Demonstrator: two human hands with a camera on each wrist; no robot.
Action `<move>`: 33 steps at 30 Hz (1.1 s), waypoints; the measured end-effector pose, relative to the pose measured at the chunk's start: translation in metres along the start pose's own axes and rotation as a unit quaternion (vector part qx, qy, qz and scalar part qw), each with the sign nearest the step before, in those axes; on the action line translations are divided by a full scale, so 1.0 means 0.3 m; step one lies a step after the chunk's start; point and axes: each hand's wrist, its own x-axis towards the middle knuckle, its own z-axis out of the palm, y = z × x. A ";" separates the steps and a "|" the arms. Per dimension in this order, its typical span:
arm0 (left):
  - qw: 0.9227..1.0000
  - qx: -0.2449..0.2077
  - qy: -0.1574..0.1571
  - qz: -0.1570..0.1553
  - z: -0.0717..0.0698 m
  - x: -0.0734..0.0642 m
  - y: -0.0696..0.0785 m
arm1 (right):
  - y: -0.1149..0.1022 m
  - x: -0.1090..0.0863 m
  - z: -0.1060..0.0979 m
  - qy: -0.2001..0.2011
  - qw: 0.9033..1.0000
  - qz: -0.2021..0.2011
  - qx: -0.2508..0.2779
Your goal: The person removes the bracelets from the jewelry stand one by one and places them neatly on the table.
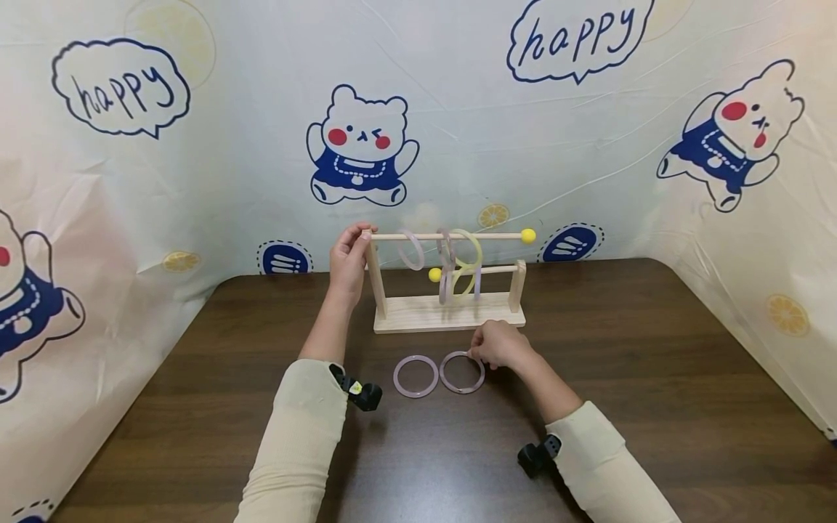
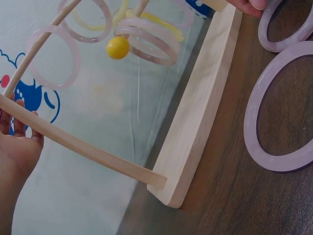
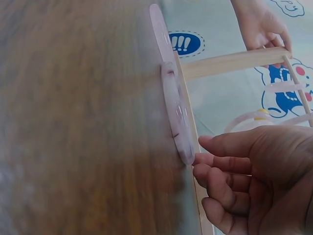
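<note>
Head view: left fingers (image 1: 355, 234) clasp stand (image 1: 447, 314), right hand (image 1: 500, 344) beside ring (image 1: 462, 391).

Desk (image 1: 628, 363): dk brown wood-grain top, semi-gloss, w/ pale sheen at near-ctr; far corners look rounded. Directly on it: pale bare-wood bangle rack (image 1: 418, 317), upright toward far side, approx. mid-width, on flat rect. plank base, long edge roughly parallel to desk's far edge. In front of base, 2 glossy round rings flat on desk, side by side: plain lilac ring (image 1: 415, 395) on L, marbled pale-mauve ring (image 1: 462, 391) on R. Rings v. close; can't tell if touching. Both near base, R one slightly nearer.
</note>
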 end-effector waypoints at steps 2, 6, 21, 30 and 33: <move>1.000 0.001 0.000 -0.002 -0.001 0.000 0.001 | 0.001 0.000 -0.002 0.001 1.000 -0.001 0.000; 1.000 0.002 0.002 -0.007 -0.002 0.001 0.002 | 0.000 -0.002 -0.008 0.009 1.000 -0.003 0.002; 1.000 0.004 -0.001 -0.003 -0.003 0.003 -0.002 | -0.008 0.001 -0.021 0.132 0.990 -0.016 0.046; 1.000 0.004 -0.002 -0.001 -0.003 0.001 0.001 | -0.013 0.004 -0.033 0.221 0.972 -0.036 0.063; 1.000 0.004 -0.003 -0.001 -0.001 0.002 0.001 | -0.015 0.005 -0.036 0.245 0.965 -0.049 0.079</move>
